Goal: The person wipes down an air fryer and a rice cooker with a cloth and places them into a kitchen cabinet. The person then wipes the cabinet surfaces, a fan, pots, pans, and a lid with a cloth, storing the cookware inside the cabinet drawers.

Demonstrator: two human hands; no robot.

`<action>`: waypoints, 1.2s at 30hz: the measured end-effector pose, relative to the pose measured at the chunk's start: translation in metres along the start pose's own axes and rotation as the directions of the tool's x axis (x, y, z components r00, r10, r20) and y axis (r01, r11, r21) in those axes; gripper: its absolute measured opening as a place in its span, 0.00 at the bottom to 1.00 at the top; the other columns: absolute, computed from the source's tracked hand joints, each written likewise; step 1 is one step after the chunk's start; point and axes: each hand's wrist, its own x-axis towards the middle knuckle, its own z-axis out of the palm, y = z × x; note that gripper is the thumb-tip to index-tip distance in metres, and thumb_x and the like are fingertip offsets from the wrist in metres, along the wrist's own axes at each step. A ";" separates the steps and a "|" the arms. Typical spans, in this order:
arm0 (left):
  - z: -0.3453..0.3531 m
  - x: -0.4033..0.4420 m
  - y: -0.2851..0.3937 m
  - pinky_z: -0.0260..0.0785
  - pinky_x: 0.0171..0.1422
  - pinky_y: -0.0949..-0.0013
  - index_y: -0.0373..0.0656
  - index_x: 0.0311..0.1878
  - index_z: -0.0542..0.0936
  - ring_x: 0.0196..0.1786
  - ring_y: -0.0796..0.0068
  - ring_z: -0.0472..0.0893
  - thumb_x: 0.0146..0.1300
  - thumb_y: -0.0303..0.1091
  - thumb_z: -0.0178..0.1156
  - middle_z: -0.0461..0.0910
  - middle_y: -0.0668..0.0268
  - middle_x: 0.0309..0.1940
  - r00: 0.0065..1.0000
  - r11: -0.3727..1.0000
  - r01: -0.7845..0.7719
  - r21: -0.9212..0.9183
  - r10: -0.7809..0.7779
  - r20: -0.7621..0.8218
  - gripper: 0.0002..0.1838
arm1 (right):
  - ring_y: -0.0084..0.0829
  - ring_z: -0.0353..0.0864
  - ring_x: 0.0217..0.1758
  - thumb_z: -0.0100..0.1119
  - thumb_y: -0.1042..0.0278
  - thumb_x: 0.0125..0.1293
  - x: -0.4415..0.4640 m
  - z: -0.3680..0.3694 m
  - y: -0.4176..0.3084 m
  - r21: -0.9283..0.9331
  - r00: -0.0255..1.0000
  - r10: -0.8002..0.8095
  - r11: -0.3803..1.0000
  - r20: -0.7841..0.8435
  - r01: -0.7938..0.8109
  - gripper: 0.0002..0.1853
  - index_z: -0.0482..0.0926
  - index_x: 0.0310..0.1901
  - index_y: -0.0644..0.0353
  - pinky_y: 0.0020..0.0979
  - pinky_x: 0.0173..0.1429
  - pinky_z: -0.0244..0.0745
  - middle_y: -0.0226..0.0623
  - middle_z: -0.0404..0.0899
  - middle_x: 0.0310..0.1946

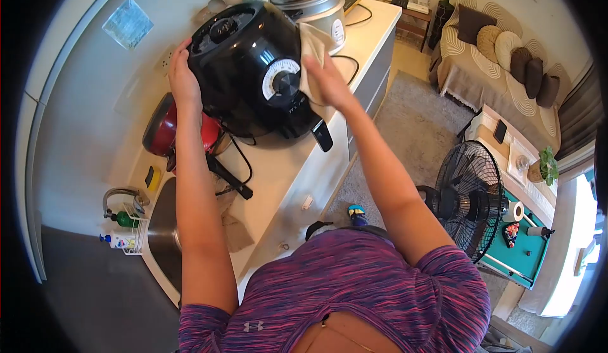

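A black air fryer (244, 68) with a round dial (285, 83) and a front handle (322, 135) is at the counter's edge, leaning in view. Against its left side rests my left hand (184, 77), the fingers curled round the upper edge. My right hand (327, 82) presses a beige cloth (315, 39) to the fryer's right side, its fingers partly hidden by the cloth. Whether the fryer's base touches the counter (288, 175) cannot be made out.
Behind the fryer stands a rice cooker (310, 7). A red pot (163, 128), a black-handled pan (228, 177) and a power cord lie left, near the sink (166, 226). A fan (468, 198), small pool table (522, 245) and sofa (468, 74) are to the right.
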 end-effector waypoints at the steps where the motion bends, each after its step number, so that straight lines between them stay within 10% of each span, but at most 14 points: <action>1: 0.001 -0.001 0.002 0.53 0.64 0.71 0.36 0.51 0.75 0.57 0.70 0.69 0.64 0.32 0.40 0.74 0.60 0.52 1.000 1.000 -0.008 0.001 0.008 0.005 0.19 | 0.34 0.55 0.67 0.46 0.51 0.67 0.000 0.006 0.016 -0.029 0.993 -0.115 0.993 -0.004 0.115 0.33 0.53 0.65 0.67 0.29 0.69 0.45 0.46 0.60 0.62; 4: 0.000 -0.001 0.001 0.53 0.64 0.71 0.35 0.51 0.75 0.57 0.70 0.69 0.65 0.34 0.40 0.74 0.60 0.52 0.999 0.999 -0.039 0.017 0.039 0.003 0.19 | 0.39 0.55 0.68 0.37 0.43 0.68 -0.009 -0.012 0.071 0.109 0.969 0.246 0.964 -0.030 -0.242 0.36 0.56 0.63 0.70 0.30 0.69 0.47 0.51 0.59 0.63; 8: -0.006 -0.008 -0.010 0.50 0.67 0.71 0.34 0.57 0.68 0.62 0.68 0.65 0.67 0.38 0.40 0.68 0.57 0.57 1.000 0.998 -0.004 -0.070 0.005 0.010 0.21 | 0.43 0.59 0.66 0.36 0.38 0.66 -0.044 -0.031 0.080 -0.244 0.826 0.561 0.795 -0.058 -0.556 0.38 0.60 0.62 0.68 0.32 0.66 0.53 0.56 0.63 0.60; 10: -0.010 -0.030 -0.009 0.49 0.68 0.71 0.34 0.59 0.64 0.63 0.68 0.64 0.67 0.39 0.40 0.65 0.57 0.59 1.000 1.000 0.015 -0.021 -0.015 0.016 0.23 | 0.44 0.69 0.59 0.39 0.41 0.65 -0.068 -0.042 0.081 -0.343 0.875 0.483 0.817 -0.034 -0.464 0.34 0.68 0.56 0.68 0.34 0.60 0.63 0.57 0.71 0.52; 14: -0.028 -0.093 -0.009 0.48 0.69 0.71 0.33 0.64 0.57 0.66 0.67 0.61 0.68 0.42 0.41 0.60 0.55 0.64 0.985 0.980 0.160 0.121 -0.166 0.047 0.27 | 0.41 0.79 0.42 0.52 0.52 0.57 -0.131 -0.070 0.084 -0.438 0.613 0.770 0.620 0.178 -0.652 0.22 0.77 0.41 0.66 0.37 0.46 0.72 0.49 0.79 0.39; 16: -0.039 -0.122 -0.023 0.47 0.69 0.71 0.33 0.67 0.53 0.67 0.67 0.60 0.68 0.43 0.41 0.57 0.55 0.66 0.966 0.956 0.247 0.161 -0.256 0.039 0.30 | 0.43 0.78 0.43 0.58 0.60 0.51 -0.187 -0.049 0.110 -0.762 0.637 0.685 0.606 0.354 -0.229 0.20 0.75 0.45 0.63 0.39 0.47 0.72 0.48 0.79 0.37; 18: -0.045 -0.133 -0.041 0.50 0.68 0.71 0.34 0.66 0.55 0.66 0.67 0.61 0.67 0.40 0.46 0.59 0.54 0.65 0.964 0.953 0.260 0.152 -0.264 0.007 0.29 | 0.45 0.74 0.51 0.58 0.73 0.42 -0.228 -0.002 0.089 -0.531 0.505 0.413 0.840 0.758 0.110 0.27 0.71 0.51 0.55 0.40 0.51 0.72 0.49 0.63 0.59; 20: -0.048 -0.138 -0.040 0.51 0.68 0.70 0.35 0.64 0.60 0.65 0.66 0.62 0.66 0.38 0.48 0.62 0.53 0.63 0.949 0.947 0.316 0.061 -0.315 -0.020 0.27 | 0.46 0.73 0.50 0.56 0.75 0.42 -0.256 0.038 0.096 -0.315 0.517 0.119 0.897 0.847 0.310 0.26 0.71 0.49 0.57 0.40 0.47 0.73 0.47 0.60 0.60; 23: -0.070 -0.137 -0.047 0.53 0.66 0.69 0.36 0.61 0.64 0.64 0.66 0.64 0.66 0.36 0.49 0.65 0.53 0.60 0.952 0.953 0.300 0.038 -0.296 -0.075 0.22 | 0.47 0.72 0.47 0.54 0.74 0.47 -0.266 0.061 0.122 -0.454 0.466 0.205 0.723 0.861 0.521 0.23 0.70 0.50 0.58 0.40 0.42 0.74 0.45 0.66 0.51; 36: -0.169 -0.159 -0.079 0.60 0.60 0.61 0.39 0.50 0.74 0.56 0.55 0.70 0.61 0.35 0.52 0.73 0.53 0.49 0.972 0.751 0.121 0.649 -0.223 0.076 0.16 | 0.36 0.72 0.39 0.56 0.75 0.45 -0.314 -0.018 0.057 -0.607 0.685 0.145 0.614 0.714 0.504 0.22 0.74 0.46 0.51 0.35 0.43 0.72 0.31 0.72 0.47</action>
